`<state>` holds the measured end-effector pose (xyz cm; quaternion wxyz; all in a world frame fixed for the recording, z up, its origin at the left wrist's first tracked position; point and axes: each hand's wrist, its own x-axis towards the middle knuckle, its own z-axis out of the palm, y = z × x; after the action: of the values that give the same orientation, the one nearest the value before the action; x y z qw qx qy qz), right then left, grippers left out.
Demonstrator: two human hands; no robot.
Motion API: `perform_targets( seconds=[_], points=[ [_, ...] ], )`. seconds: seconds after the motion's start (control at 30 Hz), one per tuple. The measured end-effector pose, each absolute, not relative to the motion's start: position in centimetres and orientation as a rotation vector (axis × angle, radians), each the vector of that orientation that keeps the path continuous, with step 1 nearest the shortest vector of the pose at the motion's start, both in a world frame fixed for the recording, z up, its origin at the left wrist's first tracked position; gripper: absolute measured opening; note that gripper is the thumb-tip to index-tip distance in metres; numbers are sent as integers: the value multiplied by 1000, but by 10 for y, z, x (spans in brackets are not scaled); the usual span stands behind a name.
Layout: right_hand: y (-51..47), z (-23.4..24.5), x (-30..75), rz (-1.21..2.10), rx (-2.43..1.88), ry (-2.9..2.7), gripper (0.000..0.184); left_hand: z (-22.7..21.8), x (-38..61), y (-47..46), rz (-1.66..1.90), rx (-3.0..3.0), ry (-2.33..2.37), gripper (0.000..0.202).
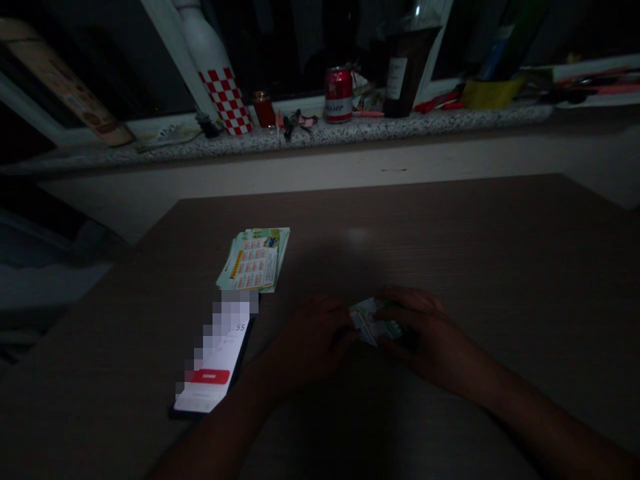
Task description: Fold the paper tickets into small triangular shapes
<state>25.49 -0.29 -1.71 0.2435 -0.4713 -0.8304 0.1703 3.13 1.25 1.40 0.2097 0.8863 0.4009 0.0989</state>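
Note:
Both my hands rest on a dim wooden table point(450, 227) near its front. Between them lies a small folded printed paper point(371, 321), green and white. My left hand point(310, 343) pinches its left edge with curled fingers. My right hand point(425, 330) covers its right side, fingers pressed down on it. A stack of green and yellow printed cards point(255, 260) lies to the left, farther back. A lit phone point(217, 360) lies flat just left of my left forearm.
A granite windowsill point(320, 137) runs along the back with a red can point(339, 93), a red-and-white checked bottle point(220, 73), a dark bottle point(405, 67), a small red jar point(263, 109) and assorted clutter. The room is dark.

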Motion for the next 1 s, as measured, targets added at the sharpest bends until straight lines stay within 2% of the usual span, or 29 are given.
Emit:
perform_targets(
  seconds=[0.27,0.63,0.87,1.0],
  points=[
    [-2,-19,255,472,-1280,-2284,33,9,46,15,253,2466,1326,18],
    [-3,-17,254,456,-1277,-2266,34,9,51,18,173,2483,1377,16],
    [1,-19,254,420,-1264,-2289,17,10,52,21,135,2530,1347,19],
    [2,-22,253,417,-1300,-2272,18,13,53,22,92,2498,1333,19]
  ],
)
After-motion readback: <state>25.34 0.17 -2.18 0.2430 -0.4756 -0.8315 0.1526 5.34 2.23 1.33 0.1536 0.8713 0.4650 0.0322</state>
